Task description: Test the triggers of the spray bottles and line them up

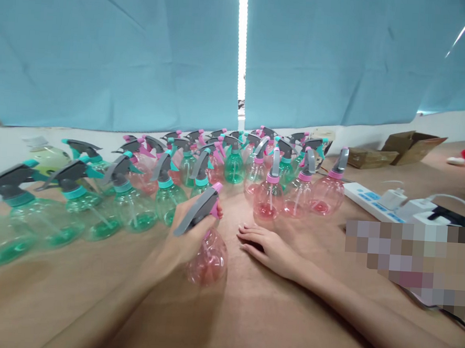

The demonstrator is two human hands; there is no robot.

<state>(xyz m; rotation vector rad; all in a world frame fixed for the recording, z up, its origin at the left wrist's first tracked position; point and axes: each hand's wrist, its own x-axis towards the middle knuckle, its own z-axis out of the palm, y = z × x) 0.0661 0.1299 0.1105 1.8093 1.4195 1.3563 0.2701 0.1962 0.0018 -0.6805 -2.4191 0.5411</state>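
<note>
My left hand (191, 232) is wrapped round the neck of a pink spray bottle (209, 262) with a grey and pink spray head. The bottle is near the middle of the wooden table (243, 321). My right hand (265, 247) lies on the table to the right of it, palm down, fingers stretched out and holding nothing. Just beyond my right hand stands another pink bottle (269, 202), with more pink ones beside it. A row of green bottles (138, 210) with grey and teal heads runs to the left of my left hand.
Several more green and pink spray bottles crowd the back, by the wall. At the right are a white power strip (367, 200) with plugs and cables, and a pixelated patch. Open cardboard boxes (409, 148) stand at the back right. A blue curtain (145, 53) hangs behind.
</note>
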